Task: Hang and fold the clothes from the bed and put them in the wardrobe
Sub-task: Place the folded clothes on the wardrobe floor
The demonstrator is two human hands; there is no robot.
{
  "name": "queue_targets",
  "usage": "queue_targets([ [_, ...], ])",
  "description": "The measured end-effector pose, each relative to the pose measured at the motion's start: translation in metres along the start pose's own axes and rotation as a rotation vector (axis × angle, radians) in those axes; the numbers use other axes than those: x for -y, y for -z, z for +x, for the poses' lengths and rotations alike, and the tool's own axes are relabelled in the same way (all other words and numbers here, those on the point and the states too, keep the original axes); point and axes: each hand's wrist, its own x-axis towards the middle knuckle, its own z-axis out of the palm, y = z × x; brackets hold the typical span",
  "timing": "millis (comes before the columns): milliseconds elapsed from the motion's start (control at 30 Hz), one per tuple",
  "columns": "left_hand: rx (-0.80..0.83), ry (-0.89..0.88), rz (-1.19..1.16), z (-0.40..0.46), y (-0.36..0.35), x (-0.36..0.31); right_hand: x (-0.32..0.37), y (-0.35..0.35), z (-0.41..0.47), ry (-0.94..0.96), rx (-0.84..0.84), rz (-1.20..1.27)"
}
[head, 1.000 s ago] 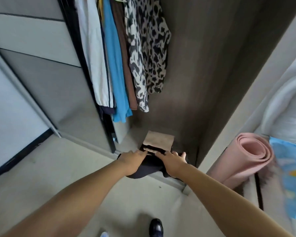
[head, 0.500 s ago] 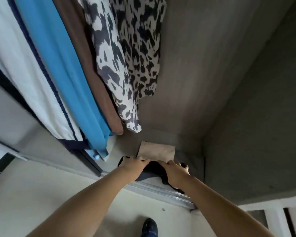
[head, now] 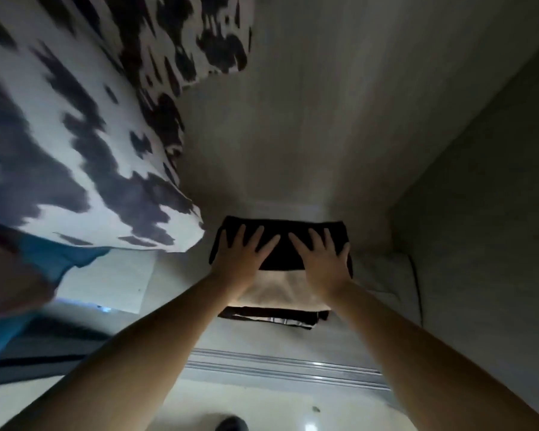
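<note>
Both hands have pushed the folded black garment (head: 280, 244) deeper onto the wardrobe floor (head: 262, 337), atop a beige folded piece (head: 280, 290), beneath the hanging cow-print garment (head: 91, 135) at left, left hand (head: 243, 256) and right hand (head: 321, 259) pressing flat, fingers spread.

The wardrobe floor (head: 380, 284) carries a stack of folded clothes near its far right corner. A dark striped garment (head: 271, 317) lies at the bottom, a beige garment (head: 277, 290) on it, a black garment (head: 280, 244) on top.
</note>
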Motion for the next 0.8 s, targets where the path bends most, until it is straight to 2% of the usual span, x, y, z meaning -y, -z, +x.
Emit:
queue_targets([
  [100, 0.059, -0.042, -0.015, 0.022, -0.062, -0.009, -0.002, -0.067, 0.018, -0.011, 0.01, -0.051],
  [200, 0.174, -0.091, -0.032, 0.029, -0.125, -0.021, -0.008, -0.128, 0.025, 0.018, 0.195, -0.015],
  [367, 0.249, -0.089, -0.068, 0.024, -0.161, -0.033, -0.023, -0.154, 0.022, 0.133, 0.312, 0.02],
  [467, 0.356, -0.066, -0.04, 0.014, -0.148, -0.032, -0.031, -0.134, 0.023, 0.167, 0.41, 0.05],
  [567, 0.431, -0.074, -0.026, -0.008, -0.111, -0.023, -0.035, -0.097, 0.006, 0.139, 0.39, 0.159],
  [700, 0.342, -0.112, 0.016, -0.051, -0.025, -0.012, -0.032, -0.034, -0.055, 0.061, 0.318, 0.245],
  [800, 0.27, -0.115, -0.036, -0.079, 0.056, -0.018, -0.029, 0.029, -0.106, 0.001, 0.284, 0.282],
])
